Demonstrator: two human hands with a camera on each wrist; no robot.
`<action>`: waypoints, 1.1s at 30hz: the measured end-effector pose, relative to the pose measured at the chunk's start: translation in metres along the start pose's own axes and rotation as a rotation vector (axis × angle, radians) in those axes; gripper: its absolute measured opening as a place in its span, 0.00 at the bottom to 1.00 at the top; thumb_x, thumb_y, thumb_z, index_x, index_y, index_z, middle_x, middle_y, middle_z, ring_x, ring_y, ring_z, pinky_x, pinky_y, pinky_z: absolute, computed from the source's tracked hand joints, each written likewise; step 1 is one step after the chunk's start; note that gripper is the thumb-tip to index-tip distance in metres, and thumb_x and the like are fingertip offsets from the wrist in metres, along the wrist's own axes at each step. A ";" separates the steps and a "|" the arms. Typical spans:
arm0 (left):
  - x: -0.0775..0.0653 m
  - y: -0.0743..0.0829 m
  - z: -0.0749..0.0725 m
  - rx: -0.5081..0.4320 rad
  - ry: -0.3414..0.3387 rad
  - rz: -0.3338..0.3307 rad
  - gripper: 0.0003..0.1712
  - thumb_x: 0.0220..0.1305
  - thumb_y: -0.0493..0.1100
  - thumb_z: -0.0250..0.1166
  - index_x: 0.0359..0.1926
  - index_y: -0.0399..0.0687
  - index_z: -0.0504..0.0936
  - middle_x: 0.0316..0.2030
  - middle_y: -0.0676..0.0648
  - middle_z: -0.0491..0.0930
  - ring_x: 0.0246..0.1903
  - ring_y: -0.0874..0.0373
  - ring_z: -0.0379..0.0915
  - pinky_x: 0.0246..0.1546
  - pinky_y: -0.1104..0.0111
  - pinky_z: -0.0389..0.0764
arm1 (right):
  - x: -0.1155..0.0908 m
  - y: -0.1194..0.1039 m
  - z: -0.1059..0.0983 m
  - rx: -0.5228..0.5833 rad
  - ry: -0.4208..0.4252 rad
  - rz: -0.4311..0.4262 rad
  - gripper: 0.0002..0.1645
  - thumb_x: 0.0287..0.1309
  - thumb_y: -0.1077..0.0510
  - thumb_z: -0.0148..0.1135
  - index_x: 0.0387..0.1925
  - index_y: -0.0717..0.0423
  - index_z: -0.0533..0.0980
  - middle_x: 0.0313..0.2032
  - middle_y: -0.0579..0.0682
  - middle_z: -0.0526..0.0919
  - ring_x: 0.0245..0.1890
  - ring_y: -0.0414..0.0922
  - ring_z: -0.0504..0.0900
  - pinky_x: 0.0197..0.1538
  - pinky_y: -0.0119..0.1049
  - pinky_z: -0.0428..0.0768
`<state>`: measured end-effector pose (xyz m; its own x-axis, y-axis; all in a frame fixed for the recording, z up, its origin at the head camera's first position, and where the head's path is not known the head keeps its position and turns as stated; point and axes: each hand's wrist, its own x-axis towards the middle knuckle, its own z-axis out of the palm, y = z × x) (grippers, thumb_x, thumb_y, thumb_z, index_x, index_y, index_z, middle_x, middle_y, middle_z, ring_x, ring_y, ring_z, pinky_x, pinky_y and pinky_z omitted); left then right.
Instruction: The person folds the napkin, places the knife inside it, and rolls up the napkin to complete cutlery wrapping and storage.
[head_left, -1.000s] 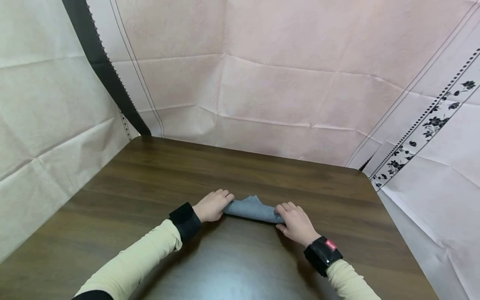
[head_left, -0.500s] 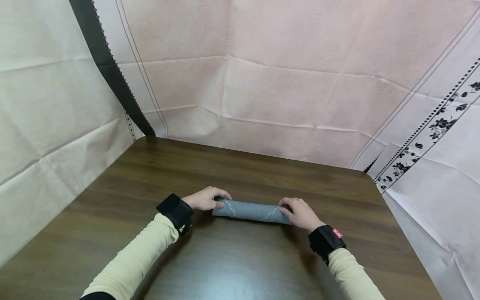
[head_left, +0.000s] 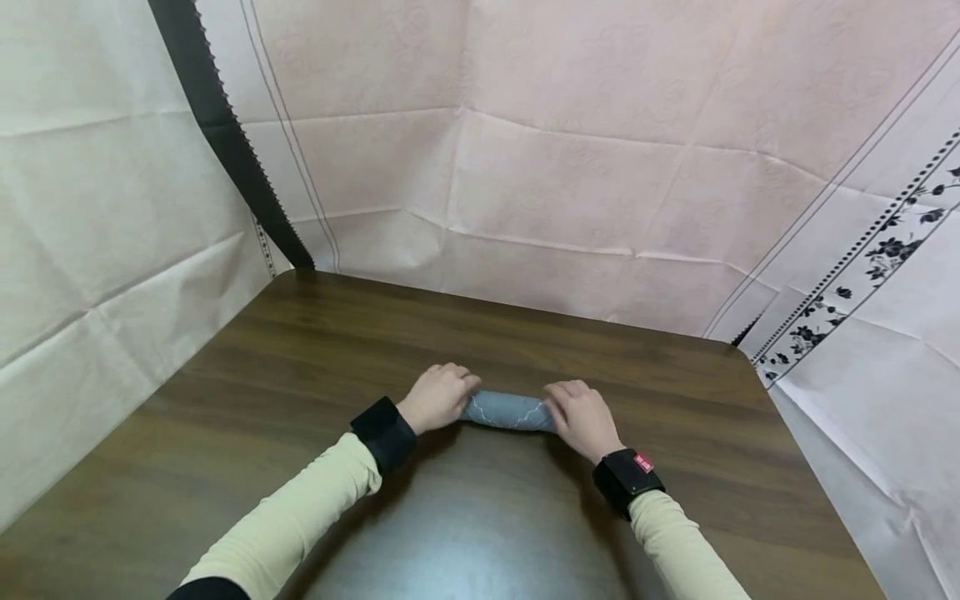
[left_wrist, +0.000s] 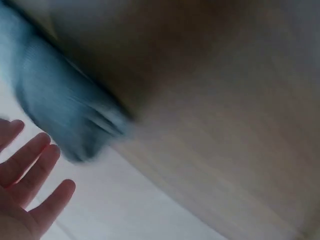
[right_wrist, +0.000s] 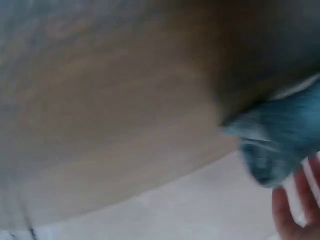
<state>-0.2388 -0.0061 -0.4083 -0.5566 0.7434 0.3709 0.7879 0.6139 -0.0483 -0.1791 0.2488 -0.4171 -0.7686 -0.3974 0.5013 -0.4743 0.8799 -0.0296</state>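
A blue-grey rolled cloth (head_left: pixel 508 412) with thin white wavy lines lies across the middle of the table. My left hand (head_left: pixel 438 397) is at its left end and my right hand (head_left: pixel 585 419) at its right end, both backs facing up. In the left wrist view the left fingers (left_wrist: pixel 37 180) are spread and fairly straight beside the blurred roll. Similarly, the right wrist view has extended fingers (right_wrist: pixel 304 195) along the far side of the roll, whose folded layers show at its end. Both thumbs are hidden.
The brown wood-grain table (head_left: pixel 360 333) has rounded far corners. Pale creased sheeting (head_left: pixel 555 167) hangs behind and along both sides, with a black strip (head_left: pixel 225 133) at the left and a floral band (head_left: pixel 862 275) at the right.
The cloth showed a loose peak at its far edge, then became a smooth roll with white lines on top. My hands spread to its ends, then came closer together over them.
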 end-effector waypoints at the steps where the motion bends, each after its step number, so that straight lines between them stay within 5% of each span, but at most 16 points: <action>1: 0.000 0.005 -0.002 0.022 -0.007 0.021 0.13 0.56 0.41 0.62 0.44 0.46 0.81 0.35 0.47 0.79 0.36 0.52 0.75 0.35 0.60 0.74 | 0.001 -0.005 -0.001 0.008 -0.013 -0.042 0.14 0.52 0.56 0.63 0.41 0.57 0.79 0.38 0.52 0.80 0.41 0.51 0.77 0.39 0.48 0.73; 4: 0.001 0.016 -0.003 0.110 -0.055 0.042 0.18 0.53 0.48 0.66 0.46 0.50 0.81 0.35 0.49 0.79 0.35 0.54 0.74 0.35 0.63 0.73 | 0.005 -0.017 -0.001 -0.002 -0.076 -0.117 0.24 0.48 0.51 0.68 0.48 0.53 0.77 0.43 0.52 0.79 0.43 0.50 0.75 0.40 0.47 0.73; 7: 0.007 0.019 0.001 0.173 -0.102 0.015 0.15 0.51 0.50 0.68 0.41 0.54 0.82 0.31 0.51 0.78 0.32 0.56 0.74 0.30 0.65 0.72 | 0.009 -0.021 0.005 -0.054 -0.118 -0.104 0.23 0.45 0.54 0.69 0.47 0.52 0.77 0.42 0.52 0.79 0.40 0.51 0.76 0.38 0.45 0.74; 21: 0.030 0.007 0.025 0.058 -0.128 -0.116 0.10 0.51 0.45 0.69 0.37 0.56 0.83 0.31 0.50 0.80 0.32 0.55 0.76 0.28 0.62 0.76 | 0.025 -0.011 0.023 -0.078 -0.192 0.056 0.21 0.47 0.57 0.68 0.46 0.51 0.78 0.41 0.53 0.81 0.39 0.52 0.77 0.37 0.46 0.76; 28: 0.033 0.006 0.013 -0.054 -0.194 -0.180 0.21 0.57 0.44 0.61 0.53 0.51 0.78 0.46 0.46 0.78 0.46 0.50 0.72 0.39 0.56 0.73 | 0.027 -0.012 0.018 -0.009 -0.208 0.102 0.22 0.52 0.56 0.63 0.51 0.51 0.75 0.48 0.55 0.77 0.48 0.54 0.74 0.44 0.52 0.72; 33: 0.032 0.006 0.000 -0.101 -0.138 -0.263 0.30 0.63 0.53 0.54 0.65 0.50 0.64 0.62 0.41 0.62 0.62 0.46 0.55 0.56 0.47 0.59 | 0.032 -0.017 0.012 0.012 -0.149 0.169 0.29 0.57 0.47 0.57 0.60 0.51 0.68 0.58 0.58 0.68 0.59 0.56 0.64 0.52 0.57 0.65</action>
